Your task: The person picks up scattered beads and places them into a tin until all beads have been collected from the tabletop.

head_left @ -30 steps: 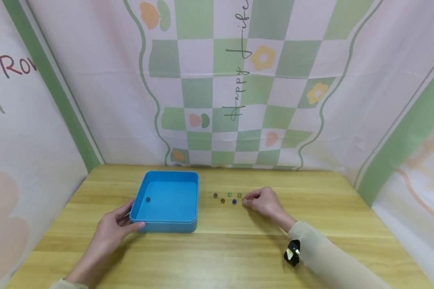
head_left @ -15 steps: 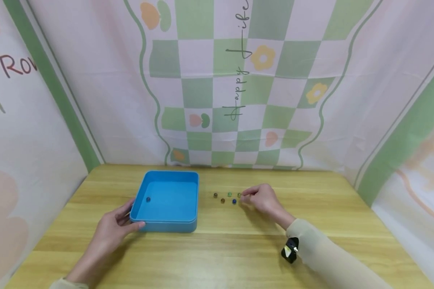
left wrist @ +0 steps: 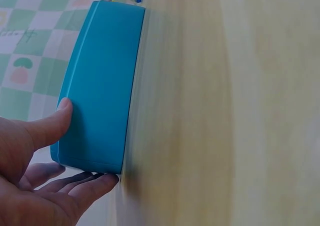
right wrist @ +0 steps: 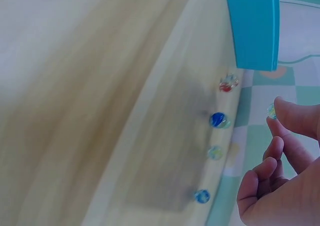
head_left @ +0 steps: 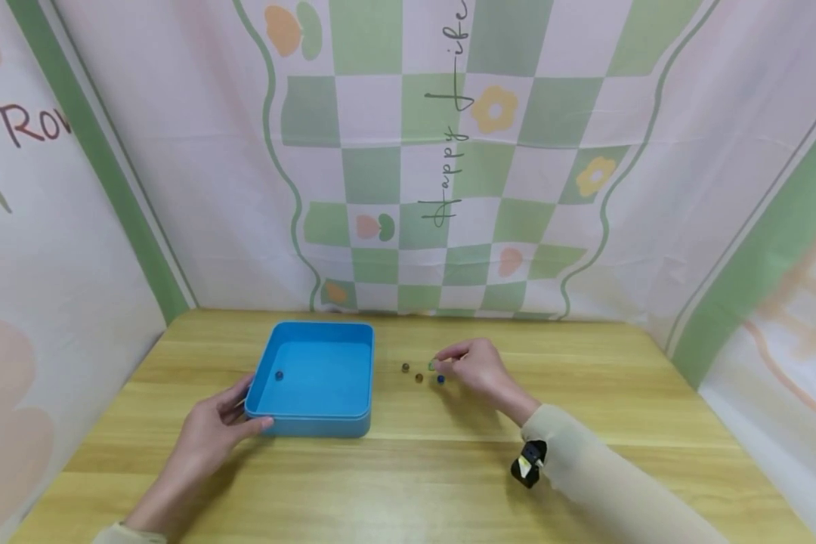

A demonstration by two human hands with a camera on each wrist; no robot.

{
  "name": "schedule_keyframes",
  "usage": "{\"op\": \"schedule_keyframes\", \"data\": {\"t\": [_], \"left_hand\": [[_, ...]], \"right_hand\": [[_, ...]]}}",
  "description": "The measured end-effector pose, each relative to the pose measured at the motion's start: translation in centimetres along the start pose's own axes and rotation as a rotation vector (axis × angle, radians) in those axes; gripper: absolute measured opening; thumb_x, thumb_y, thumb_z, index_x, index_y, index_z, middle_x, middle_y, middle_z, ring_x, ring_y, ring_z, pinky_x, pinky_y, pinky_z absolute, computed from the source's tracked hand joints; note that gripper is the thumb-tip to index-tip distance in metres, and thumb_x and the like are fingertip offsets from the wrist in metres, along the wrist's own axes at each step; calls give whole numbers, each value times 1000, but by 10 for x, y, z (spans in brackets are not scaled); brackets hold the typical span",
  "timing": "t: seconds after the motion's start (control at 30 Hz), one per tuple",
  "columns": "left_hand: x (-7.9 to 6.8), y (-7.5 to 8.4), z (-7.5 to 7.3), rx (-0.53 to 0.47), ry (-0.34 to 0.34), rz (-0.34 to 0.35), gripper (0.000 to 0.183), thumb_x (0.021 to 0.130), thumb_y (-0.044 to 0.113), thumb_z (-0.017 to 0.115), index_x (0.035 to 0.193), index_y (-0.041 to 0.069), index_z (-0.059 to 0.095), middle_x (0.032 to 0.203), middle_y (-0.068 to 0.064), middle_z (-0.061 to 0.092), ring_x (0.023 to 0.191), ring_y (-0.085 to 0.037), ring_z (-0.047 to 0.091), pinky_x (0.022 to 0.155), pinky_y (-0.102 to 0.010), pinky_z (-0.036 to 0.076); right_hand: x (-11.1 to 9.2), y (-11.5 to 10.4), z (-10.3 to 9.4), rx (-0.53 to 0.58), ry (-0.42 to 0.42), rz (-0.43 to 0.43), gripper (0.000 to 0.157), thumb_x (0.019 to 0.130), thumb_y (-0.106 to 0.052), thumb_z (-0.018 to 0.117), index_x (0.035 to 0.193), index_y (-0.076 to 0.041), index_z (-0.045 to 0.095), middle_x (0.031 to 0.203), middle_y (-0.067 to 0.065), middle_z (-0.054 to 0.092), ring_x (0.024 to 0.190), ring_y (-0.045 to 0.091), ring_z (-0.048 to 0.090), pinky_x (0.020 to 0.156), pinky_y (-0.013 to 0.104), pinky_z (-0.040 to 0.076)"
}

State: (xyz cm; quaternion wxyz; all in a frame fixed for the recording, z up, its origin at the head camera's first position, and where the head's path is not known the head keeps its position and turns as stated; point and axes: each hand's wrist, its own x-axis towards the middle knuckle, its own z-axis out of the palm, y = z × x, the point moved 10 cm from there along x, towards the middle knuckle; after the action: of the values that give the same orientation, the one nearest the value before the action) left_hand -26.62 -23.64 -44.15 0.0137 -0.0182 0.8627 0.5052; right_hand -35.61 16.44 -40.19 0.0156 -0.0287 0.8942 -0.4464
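Head view shows the left hand [head_left: 207, 434] gripping the near left corner of a blue box [head_left: 313, 427] on the wooden table [head_left: 394, 491], its thumb against the front wall and its fingers at the left side, while one dark marble [head_left: 279, 375] lies inside on the box floor, toward the left. Seen from the right wrist, the right hand [right wrist: 292, 188] pinches a clear marble [right wrist: 271, 110] between thumb and forefinger, its other fingers curled in. Right of the box, two brownish marbles [head_left: 405, 368], a green marble [head_left: 431, 366] and a blue marble [head_left: 440, 379] lie on the tabletop, close to that hand.
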Motion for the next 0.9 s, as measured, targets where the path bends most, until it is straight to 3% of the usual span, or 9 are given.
{"op": "schedule_keyframes", "data": {"t": [0.27, 0.9], "left_hand": [[0, -1, 0, 2, -2, 1, 87, 92, 23, 85, 162, 2, 37, 161, -29, 37, 138, -45, 52, 104, -42, 54], [2, -1, -1, -15, -5, 12, 88, 91, 20, 86, 161, 1, 36, 160, -31, 36, 137, -47, 51, 104, -43, 53]], "right_hand": [[3, -17, 12, 8, -23, -19, 15, 90, -13, 84, 103, -6, 84, 94, 6, 74, 83, 19, 59, 64, 27, 48], [6, -54, 38, 33, -41, -77, 12, 90, -14, 85, 100, -8, 85, 92, 3, 74, 82, 17, 58, 62, 26, 46]]}}
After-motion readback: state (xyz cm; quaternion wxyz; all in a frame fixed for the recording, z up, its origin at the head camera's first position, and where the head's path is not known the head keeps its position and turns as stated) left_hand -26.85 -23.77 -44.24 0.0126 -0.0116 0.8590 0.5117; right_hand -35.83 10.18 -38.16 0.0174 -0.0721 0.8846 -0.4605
